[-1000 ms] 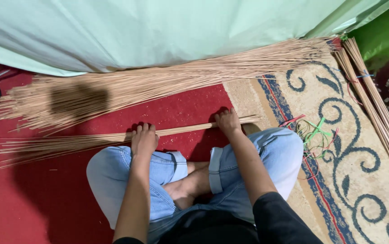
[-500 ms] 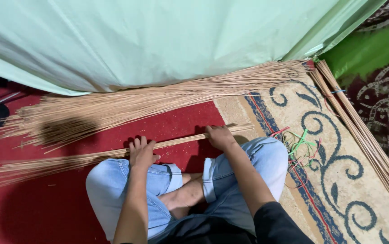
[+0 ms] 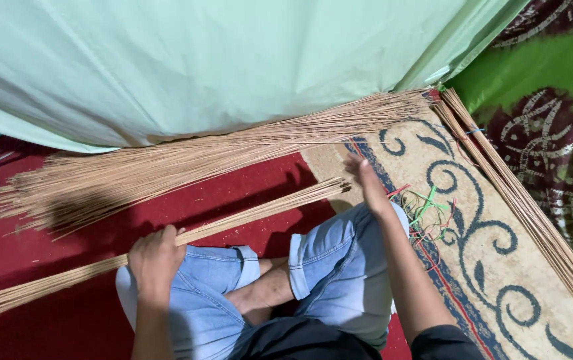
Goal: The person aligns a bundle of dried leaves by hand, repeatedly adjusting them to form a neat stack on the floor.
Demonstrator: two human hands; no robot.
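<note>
I sit cross-legged in blue jeans on a red carpet. My left hand point(image 3: 155, 255) grips a thin bundle of tan sticks point(image 3: 253, 213) that runs from the lower left up to the middle. My right hand point(image 3: 366, 179) is off the bundle, held flat with fingers together, just right of the bundle's right end. A large loose pile of the same sticks point(image 3: 166, 167) lies beyond, along the foot of a pale green sheet point(image 3: 220, 60).
Coloured strings point(image 3: 426, 210) in green and red lie on the beige patterned rug point(image 3: 500, 267) by my right knee. Another bundle of sticks point(image 3: 526, 207) runs diagonally down the right side. A green and maroon cloth point(image 3: 553, 100) lies at the upper right.
My right hand has let go of the thin bundle and moved to its right end. The bundle's right end has lifted and now slants upward. The view has shifted.
</note>
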